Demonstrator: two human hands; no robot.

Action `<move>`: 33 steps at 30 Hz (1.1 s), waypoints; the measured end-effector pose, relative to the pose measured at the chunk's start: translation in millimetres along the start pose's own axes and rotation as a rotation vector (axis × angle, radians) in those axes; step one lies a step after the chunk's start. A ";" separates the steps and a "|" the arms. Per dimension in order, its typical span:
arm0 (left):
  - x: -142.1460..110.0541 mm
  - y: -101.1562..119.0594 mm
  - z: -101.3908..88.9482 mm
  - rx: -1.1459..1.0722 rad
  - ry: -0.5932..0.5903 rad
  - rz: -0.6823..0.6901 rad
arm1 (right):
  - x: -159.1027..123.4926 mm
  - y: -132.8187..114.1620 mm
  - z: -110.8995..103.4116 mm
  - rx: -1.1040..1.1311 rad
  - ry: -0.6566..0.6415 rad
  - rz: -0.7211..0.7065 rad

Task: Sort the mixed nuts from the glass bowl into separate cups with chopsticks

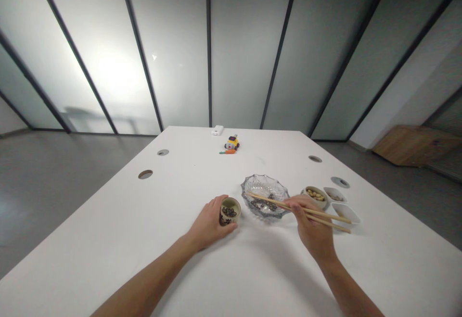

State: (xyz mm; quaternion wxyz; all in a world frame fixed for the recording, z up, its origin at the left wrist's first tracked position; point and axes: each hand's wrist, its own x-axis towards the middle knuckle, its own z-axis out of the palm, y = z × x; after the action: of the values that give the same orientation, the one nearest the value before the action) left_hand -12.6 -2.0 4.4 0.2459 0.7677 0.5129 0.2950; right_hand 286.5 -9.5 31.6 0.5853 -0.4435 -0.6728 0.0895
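Inside the curve of my left grip (211, 221) sits a small cup (233, 220), with dark bits (228, 212) in it. From far away, I see that grip wrapped around the cup's side, with the cup upright on the tabletop (144, 240). My right grip (314, 230) is clamped on two chopsticks (270, 200). Their tips point ahead and left of it, over a clear glass bowl (258, 181) between my two grips. More small dark pieces (259, 205) lie in that bowl. I can't tell if the tips pinch one.

Just past my right grip is a round bowl (305, 190) of pale yellow bits. Well ahead of my left grip is a yellow toy car (232, 143).

I think the step in hand is picking up dark pieces with the sticks. The next move seems to call for a soft squeeze on one piece, and a steady cup.
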 end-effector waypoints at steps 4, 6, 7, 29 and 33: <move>0.1 -0.1 -0.7 -0.009 -0.017 0.007 | -0.3 3.5 0.5 -0.122 -0.077 -0.120; 0.0 -0.6 -0.6 -0.016 -0.013 0.013 | -0.6 5.6 1.8 -0.127 -0.106 -0.145; -0.1 -0.9 -0.5 -0.020 -0.009 0.016 | -0.6 6.5 2.5 -0.127 -0.113 -0.149; 1.2 -2.9 1.0 -0.020 -0.009 0.021 | 0.3 14.3 2.8 -0.074 -0.164 -0.062; 1.1 -4.2 1.6 -0.016 0.001 0.036 | 1.0 13.6 2.2 -0.077 -0.130 -0.067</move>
State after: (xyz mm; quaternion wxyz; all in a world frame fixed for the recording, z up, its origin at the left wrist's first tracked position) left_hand -13.9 0.4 0.6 0.2465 0.7745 0.4969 0.3040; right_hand 291.3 0.1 22.9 0.5256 -0.4360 -0.7269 0.0725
